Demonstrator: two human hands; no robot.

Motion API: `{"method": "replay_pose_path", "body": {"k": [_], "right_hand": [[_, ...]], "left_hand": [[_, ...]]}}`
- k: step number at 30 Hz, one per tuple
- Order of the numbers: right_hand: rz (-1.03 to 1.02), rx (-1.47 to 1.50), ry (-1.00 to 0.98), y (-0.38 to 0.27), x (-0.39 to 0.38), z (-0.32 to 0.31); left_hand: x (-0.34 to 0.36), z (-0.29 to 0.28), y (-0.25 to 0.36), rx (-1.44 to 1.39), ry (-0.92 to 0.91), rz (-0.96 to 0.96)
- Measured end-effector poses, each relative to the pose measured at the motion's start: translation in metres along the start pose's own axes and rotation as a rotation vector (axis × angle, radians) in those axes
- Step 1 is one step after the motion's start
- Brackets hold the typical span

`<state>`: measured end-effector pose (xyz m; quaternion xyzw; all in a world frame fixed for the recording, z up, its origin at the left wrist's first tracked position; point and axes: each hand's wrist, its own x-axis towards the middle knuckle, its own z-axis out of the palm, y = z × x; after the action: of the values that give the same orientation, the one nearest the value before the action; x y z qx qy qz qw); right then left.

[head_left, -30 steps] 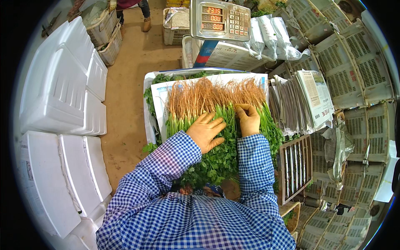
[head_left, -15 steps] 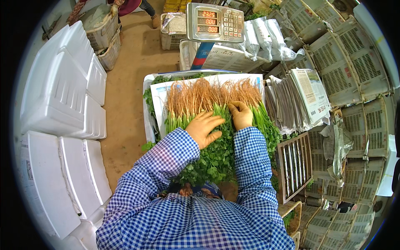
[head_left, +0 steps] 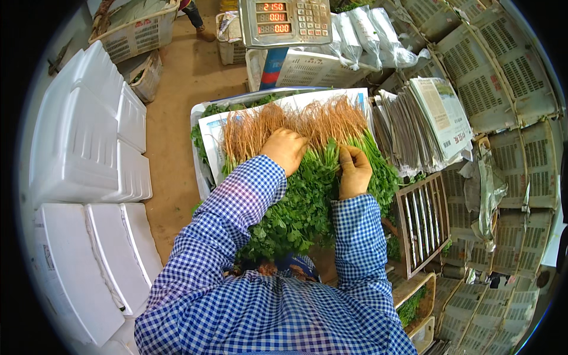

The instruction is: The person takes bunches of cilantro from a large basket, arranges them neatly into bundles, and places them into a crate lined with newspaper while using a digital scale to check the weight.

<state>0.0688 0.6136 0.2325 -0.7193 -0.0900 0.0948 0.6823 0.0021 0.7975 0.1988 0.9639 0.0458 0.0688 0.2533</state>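
Note:
A wide row of leafy green herbs [head_left: 299,207] lies with its bushy leaves toward me and its tangled brown roots [head_left: 254,130] away. Sheets of newspaper [head_left: 210,131] lie beneath the roots. My left hand [head_left: 287,149] is curled over the stems and root ends at the middle, its fingertips partly hidden. To the right of it, my right hand [head_left: 354,170] pinches a few pale green stems between thumb and bent fingers. All of this rests on a light-coloured tray [head_left: 200,180] with more greens under the paper.
Beyond the tray stands a digital scale display [head_left: 286,22]. Stacked newspapers [head_left: 438,127] and clear plastic packs [head_left: 367,38] are to the right. White foam boxes [head_left: 89,136] line the left, plastic crates [head_left: 482,83] the right. A metal rack [head_left: 423,225] leans at right. Another person's leg [head_left: 195,15] shows far off.
My left hand has moved away from me toward the roots and its fingers have curled. My right hand has shifted slightly right and nearer. The view has tilted and the scale's reading differs.

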Motion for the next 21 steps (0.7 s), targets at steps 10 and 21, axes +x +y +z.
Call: {"method": "replay_pose_path", "body": {"k": [10, 21], "right_hand": [[0.082, -0.052, -0.146, 0.005, 0.006, 0.013], [0.129, 0.313, -0.228, -0.017, -0.019, -0.017]], "left_hand": [[-0.005, -0.018, 0.014, -0.079, -0.011, -0.049], [-0.005, 0.01, -0.005, 0.07, 0.013, -0.059]]}}
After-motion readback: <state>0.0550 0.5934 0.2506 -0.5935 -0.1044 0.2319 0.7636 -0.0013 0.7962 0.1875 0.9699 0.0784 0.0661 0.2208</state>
